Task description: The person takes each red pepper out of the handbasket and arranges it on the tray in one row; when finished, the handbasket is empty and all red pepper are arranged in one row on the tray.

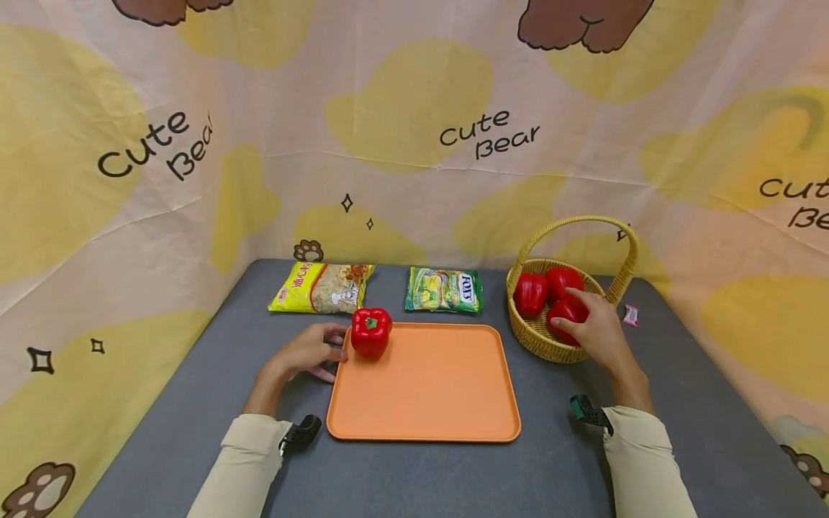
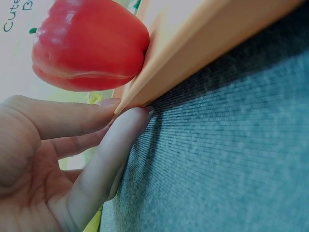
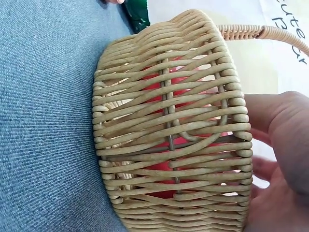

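An orange tray (image 1: pixel 424 381) lies on the table, its left rim pinched between the thumb and fingers of my left hand (image 1: pixel 312 352). Just inside that rim stands a red bell pepper (image 1: pixel 371 334) with a green stem. The left wrist view shows the thumb (image 2: pixel 104 169) low against the rim and a fingertip above it. On the right, my right hand (image 1: pixel 597 327) reaches into a wicker basket (image 1: pixel 550 350) and grips a red bell pepper (image 1: pixel 567 316) from above. Two more red peppers (image 1: pixel 531 294) sit beside it. The basket wall hides most of that grip in the right wrist view.
Behind the tray lie a yellow food bag (image 1: pixel 327 288) and a green FOX'S packet (image 1: pixel 444 290). A small pink wrapped piece (image 1: pixel 631 315) is right of the basket. The basket's tall handle (image 1: pixel 583 218) arches above the peppers. A printed cloth hangs behind the table.
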`<state>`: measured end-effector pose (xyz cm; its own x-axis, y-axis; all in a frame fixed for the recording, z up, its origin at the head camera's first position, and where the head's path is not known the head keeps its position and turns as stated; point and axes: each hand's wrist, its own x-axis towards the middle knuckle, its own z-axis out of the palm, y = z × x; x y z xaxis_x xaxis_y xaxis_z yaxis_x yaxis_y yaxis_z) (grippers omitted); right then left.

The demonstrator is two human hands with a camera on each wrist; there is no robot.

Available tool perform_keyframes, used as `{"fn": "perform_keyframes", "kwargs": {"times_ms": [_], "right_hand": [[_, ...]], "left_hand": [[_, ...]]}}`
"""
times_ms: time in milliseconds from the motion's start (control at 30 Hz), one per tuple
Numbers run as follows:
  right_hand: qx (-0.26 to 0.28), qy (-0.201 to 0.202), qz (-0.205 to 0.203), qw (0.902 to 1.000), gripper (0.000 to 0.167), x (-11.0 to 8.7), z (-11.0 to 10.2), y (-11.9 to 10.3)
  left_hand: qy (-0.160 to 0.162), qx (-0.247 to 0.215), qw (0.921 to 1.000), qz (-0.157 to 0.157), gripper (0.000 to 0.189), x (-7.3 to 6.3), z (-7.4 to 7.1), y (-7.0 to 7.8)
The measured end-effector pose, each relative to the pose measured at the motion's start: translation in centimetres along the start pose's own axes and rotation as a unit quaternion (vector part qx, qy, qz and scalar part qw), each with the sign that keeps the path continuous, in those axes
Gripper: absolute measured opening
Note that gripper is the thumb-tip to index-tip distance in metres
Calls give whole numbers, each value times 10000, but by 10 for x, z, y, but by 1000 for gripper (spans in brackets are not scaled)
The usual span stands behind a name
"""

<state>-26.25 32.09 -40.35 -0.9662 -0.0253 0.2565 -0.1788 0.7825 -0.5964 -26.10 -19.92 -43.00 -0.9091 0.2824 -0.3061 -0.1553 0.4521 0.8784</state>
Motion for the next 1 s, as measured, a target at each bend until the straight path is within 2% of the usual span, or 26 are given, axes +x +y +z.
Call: {"fn": "perform_keyframes", "kwargs": {"times_ms": [367,767,1000], "right_hand": [[-34,175,-308,9994,58,-2,1,2],[-265,-391,-2,9989,67,1,0,7],[-368,-483,-34,9981,67,1,-3,4]], "left_hand": [[-10,12,10000,18,62,0,1,0],[-20,5,10000,-63,62,0,1,0],[-22,-15,10000,-35,63,0,0,0]]}}
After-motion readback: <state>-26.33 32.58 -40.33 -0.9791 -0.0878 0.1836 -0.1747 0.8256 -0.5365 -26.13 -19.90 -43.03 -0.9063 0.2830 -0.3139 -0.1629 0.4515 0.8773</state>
